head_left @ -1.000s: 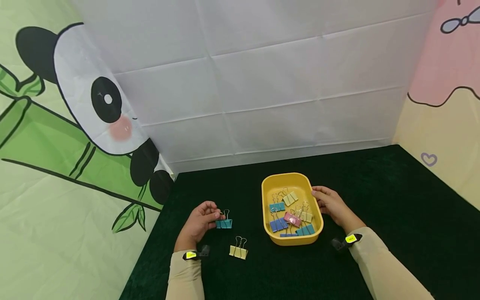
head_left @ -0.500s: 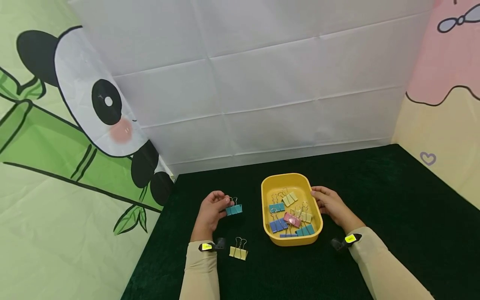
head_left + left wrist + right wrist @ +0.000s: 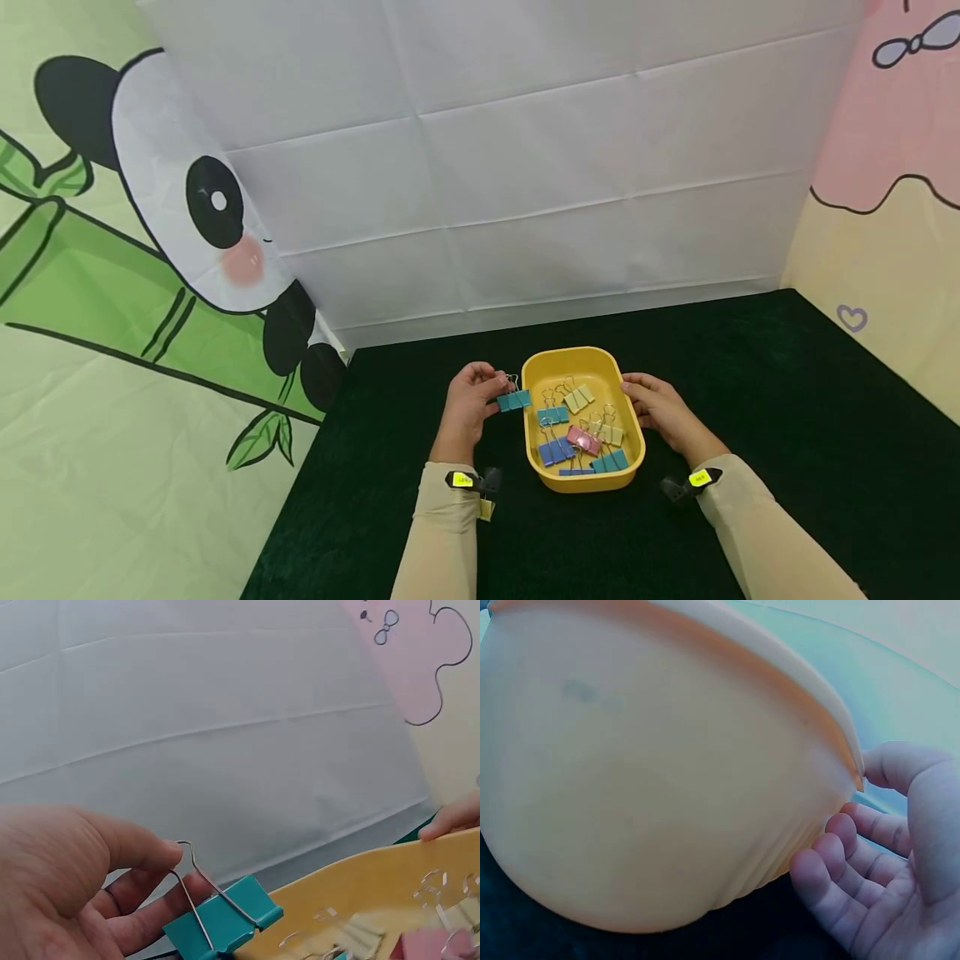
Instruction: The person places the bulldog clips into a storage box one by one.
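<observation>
My left hand pinches a teal binder clip by its wire handles, at the left rim of a yellow tray. In the left wrist view, thumb and fingers meet on the wire, and the clip's teal body hangs below them, overlapping the rim. With my right hand I grip the tray's right side. The right wrist view has that thumb at the rim and the curled fingers against the outer wall. Inside lie several binder clips, among them a pink one and a blue one.
A pale yellow binder clip lies on the dark green tablecloth, mostly hidden by my left wrist strap. Behind the table hangs a white cloth. A panda-printed panel stands on the left.
My left hand has carried the teal binder clip rightward and away from me, up to the tray. Its forearm now covers most of the yellow clip. The right hand and tray have stayed put.
</observation>
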Demonstrator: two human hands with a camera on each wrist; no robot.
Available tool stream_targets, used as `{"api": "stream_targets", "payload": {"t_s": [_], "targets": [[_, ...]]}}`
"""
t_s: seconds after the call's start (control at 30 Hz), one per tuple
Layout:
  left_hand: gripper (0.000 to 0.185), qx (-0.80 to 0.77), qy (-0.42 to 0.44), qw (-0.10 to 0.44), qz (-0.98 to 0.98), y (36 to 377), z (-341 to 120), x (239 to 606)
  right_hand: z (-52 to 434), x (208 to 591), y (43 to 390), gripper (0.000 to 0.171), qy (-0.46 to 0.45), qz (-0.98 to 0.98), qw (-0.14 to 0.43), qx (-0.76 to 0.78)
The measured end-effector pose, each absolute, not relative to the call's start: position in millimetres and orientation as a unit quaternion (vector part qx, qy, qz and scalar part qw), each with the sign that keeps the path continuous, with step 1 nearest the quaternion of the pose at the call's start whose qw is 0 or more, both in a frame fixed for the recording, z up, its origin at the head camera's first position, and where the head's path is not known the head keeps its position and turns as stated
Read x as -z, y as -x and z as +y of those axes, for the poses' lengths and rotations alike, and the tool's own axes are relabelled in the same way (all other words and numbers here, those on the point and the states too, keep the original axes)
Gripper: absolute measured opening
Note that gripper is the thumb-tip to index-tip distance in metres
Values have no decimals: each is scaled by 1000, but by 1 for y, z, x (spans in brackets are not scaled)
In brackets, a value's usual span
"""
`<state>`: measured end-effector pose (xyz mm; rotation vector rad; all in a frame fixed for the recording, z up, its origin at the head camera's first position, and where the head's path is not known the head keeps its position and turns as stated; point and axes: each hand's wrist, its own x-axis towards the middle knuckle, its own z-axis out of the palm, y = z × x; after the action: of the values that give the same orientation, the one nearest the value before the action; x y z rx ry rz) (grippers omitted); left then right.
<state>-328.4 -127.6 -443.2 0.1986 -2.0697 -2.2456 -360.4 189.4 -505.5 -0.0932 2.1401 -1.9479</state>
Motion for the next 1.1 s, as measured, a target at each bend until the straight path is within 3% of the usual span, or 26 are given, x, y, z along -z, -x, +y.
{"api": "stream_targets", "payload": {"t_s": [0.53, 0.93, 1.1], "targets": [[15, 763, 8, 35, -645, 343, -80, 452, 189, 513, 365, 59, 35, 734, 112, 669], [12, 723, 91, 60, -682, 340, -103, 454, 194, 515, 369, 58, 40, 732, 114, 671], [13, 689, 119, 37, -714, 337, -126, 450, 194, 514, 368, 59, 37, 733, 115, 669]]}}
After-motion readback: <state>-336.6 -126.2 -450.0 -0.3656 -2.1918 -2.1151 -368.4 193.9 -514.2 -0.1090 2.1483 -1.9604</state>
